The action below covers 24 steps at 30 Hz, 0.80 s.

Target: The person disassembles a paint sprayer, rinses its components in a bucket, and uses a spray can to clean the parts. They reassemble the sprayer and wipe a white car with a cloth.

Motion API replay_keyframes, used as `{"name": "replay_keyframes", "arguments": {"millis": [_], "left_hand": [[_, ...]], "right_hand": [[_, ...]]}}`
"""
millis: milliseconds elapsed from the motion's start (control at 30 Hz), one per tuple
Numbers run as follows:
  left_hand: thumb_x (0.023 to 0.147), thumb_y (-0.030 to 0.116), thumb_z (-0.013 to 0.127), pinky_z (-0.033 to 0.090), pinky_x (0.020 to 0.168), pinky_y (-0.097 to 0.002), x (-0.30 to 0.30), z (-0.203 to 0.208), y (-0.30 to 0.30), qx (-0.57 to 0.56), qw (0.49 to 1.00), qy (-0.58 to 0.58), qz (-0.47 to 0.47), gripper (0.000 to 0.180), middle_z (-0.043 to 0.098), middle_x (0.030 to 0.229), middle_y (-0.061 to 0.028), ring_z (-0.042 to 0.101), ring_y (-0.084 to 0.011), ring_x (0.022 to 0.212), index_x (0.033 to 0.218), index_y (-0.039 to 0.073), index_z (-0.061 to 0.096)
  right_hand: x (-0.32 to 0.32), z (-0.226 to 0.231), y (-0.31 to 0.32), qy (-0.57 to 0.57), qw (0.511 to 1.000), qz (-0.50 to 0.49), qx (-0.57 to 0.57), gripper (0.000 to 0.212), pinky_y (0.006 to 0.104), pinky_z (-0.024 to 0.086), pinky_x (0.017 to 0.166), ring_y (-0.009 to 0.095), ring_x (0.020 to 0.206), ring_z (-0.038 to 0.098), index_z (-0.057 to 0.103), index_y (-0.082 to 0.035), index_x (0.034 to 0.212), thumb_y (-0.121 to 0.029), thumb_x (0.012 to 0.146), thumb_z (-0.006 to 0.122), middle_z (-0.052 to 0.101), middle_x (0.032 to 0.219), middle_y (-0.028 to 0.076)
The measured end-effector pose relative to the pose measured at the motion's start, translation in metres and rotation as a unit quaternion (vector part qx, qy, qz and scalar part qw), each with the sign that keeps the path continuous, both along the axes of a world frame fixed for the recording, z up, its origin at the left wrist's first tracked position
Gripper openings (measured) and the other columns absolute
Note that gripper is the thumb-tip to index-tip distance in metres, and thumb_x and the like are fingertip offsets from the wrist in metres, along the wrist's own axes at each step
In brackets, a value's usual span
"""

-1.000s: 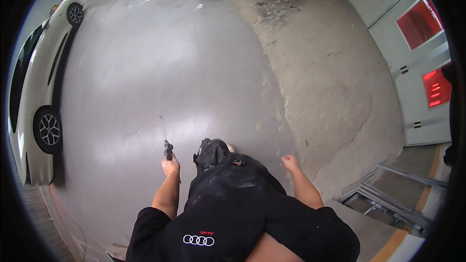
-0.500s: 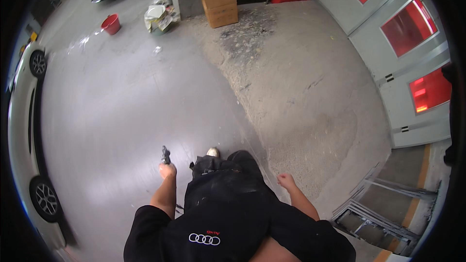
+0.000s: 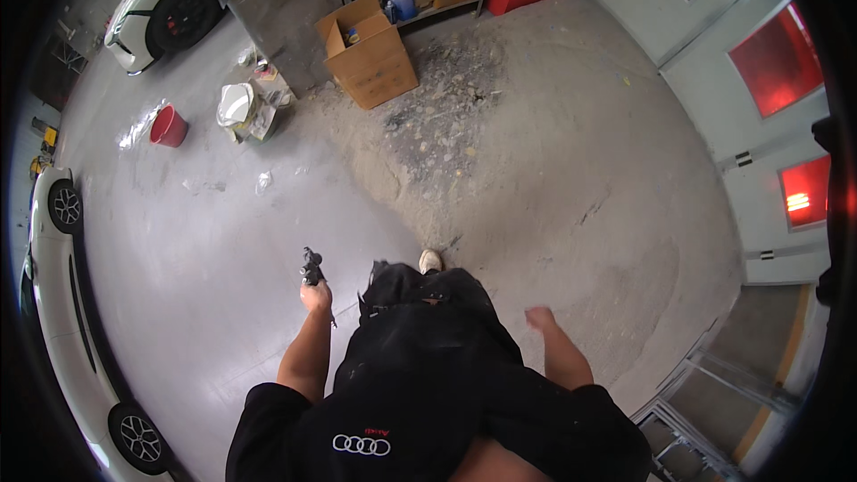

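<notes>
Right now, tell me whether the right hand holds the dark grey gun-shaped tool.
No, the left hand grips the tool, away from the right hand.

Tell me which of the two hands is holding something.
The left hand: its fingers wrap a dark, gun-shaped tool. The right hand, slightly blurred, shows no object in it.

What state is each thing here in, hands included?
Left hand: closed around the tool
Dark hand tool: held, pointing away from the body
Right hand: blurred, nothing visible in it
Cardboard box: open, flaps up
Red bucket: upright, uncovered
Red-windowed doors: apparently shut
</notes>
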<state>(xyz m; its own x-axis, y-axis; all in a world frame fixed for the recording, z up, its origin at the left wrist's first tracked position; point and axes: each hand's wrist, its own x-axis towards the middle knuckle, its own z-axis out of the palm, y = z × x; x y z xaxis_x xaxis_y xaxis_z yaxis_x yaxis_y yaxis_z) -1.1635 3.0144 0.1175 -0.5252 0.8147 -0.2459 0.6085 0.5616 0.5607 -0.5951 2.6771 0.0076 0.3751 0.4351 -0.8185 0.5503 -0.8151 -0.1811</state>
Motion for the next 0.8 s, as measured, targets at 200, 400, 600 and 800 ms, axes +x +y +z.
{"name": "replay_keyframes", "arguments": {"millis": [200, 400, 600, 800], "left_hand": [[0.087, 0.025, 0.07, 0.055, 0.085, -0.0538, 0.044, -0.031, 0.119, -0.08, 0.992, 0.03, 0.088, 0.032, 0.075, 0.095, -0.027, 0.072, -0.0455, 0.094, 0.1, -0.005, 0.074], [0.093, 0.039, 0.067, 0.057, 0.084, -0.0501, 0.118, -0.072, 0.282, -0.117, 0.981, 0.016, 0.154, 0.042, 0.076, 0.095, -0.0241, 0.074, -0.0398, 0.093, 0.107, 0.0, 0.076], [0.09, 0.028, 0.072, 0.051, 0.06, -0.044, 0.207, -0.035, 0.433, -0.075, 0.956, -0.155, 0.236, 0.029, 0.068, 0.074, -0.01, 0.064, -0.0231, 0.066, 0.093, -0.001, 0.072], [0.097, 0.014, 0.072, 0.052, 0.087, -0.0359, 0.288, 0.006, 0.51, 0.072, 0.96, -0.144, 0.228, 0.025, 0.075, 0.1, -0.0092, 0.067, -0.0188, 0.092, 0.118, -0.001, 0.072]], "right_hand": [[0.102, 0.107, 0.416, 0.022, 0.938, -0.091, 0.333, 0.034, 0.0357, 0.056, 0.079, 0.022, 0.087, 0.074, 0.074, -0.004, 0.109, -0.034, 0.094, 0.072, 0.077, 0.096, 0.011], [0.142, 0.138, 0.647, 0.083, 0.928, -0.064, 0.358, 0.039, 0.0348, 0.057, 0.08, 0.021, 0.088, 0.073, 0.068, -0.004, 0.122, -0.029, 0.094, 0.076, 0.077, 0.099, 0.011], [0.207, 0.135, 0.808, 0.061, 0.963, -0.011, 0.263, 0.044, 0.0331, 0.057, 0.072, 0.016, 0.081, 0.072, 0.06, -0.002, 0.133, -0.018, 0.095, 0.075, 0.074, 0.096, 0.009], [0.226, 0.108, 1.082, 0.018, 0.953, 0.192, 0.233, 0.049, 0.0431, 0.058, 0.085, 0.031, 0.095, 0.074, 0.068, -0.003, 0.122, -0.033, 0.086, 0.082, 0.076, 0.101, 0.017]]}}
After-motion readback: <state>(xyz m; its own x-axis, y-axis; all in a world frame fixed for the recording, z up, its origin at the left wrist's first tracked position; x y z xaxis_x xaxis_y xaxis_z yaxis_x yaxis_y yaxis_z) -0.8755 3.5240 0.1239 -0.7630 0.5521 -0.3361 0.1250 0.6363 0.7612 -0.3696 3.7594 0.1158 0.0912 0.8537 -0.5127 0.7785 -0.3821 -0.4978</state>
